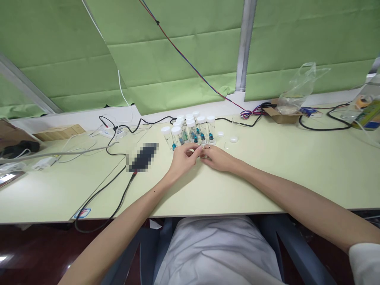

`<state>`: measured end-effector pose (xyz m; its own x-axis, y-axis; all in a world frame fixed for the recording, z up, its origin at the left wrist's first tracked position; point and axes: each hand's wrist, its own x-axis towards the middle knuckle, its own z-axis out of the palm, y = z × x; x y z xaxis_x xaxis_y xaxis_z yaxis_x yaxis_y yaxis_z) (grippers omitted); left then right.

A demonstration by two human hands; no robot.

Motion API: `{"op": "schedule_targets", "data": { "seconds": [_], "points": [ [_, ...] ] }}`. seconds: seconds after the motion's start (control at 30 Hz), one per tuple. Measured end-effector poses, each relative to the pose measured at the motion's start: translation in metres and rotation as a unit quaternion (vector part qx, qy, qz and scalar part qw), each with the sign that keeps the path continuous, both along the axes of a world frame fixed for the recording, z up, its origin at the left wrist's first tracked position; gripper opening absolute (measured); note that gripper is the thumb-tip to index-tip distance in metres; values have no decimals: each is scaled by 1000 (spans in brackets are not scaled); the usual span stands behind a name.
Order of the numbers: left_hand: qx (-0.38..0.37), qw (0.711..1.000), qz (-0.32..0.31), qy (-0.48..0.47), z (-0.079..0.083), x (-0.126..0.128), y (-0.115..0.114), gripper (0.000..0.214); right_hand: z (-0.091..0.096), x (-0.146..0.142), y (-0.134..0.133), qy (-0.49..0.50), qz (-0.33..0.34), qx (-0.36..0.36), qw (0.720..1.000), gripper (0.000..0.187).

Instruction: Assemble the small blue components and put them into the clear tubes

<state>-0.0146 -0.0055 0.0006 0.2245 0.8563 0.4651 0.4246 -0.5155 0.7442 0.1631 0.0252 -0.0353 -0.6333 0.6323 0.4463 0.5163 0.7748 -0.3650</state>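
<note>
My left hand and my right hand meet over the middle of the table. The fingers of both are pinched around something small and thin that I cannot make out. Just beyond them stands a cluster of clear tubes with white caps and blue-green parts inside. Two loose white caps, one round and one lying further right, rest on the table beyond my right hand. A small bent metal piece lies near them.
A dark pixelated device with a black cable lies left of my hands. Further left are a wooden block and white cables. An open cardboard box with a plastic bag stands at the back right. Green covering hangs behind the table.
</note>
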Motion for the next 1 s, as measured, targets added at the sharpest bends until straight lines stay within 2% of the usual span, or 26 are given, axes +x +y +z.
{"op": "schedule_targets", "data": {
  "seconds": [1.0],
  "points": [
    [8, 1000, -2, 23, 2, 0, -1, 28, 1, -1, -2, -19, -27, -3, 999, 10]
  ]
}}
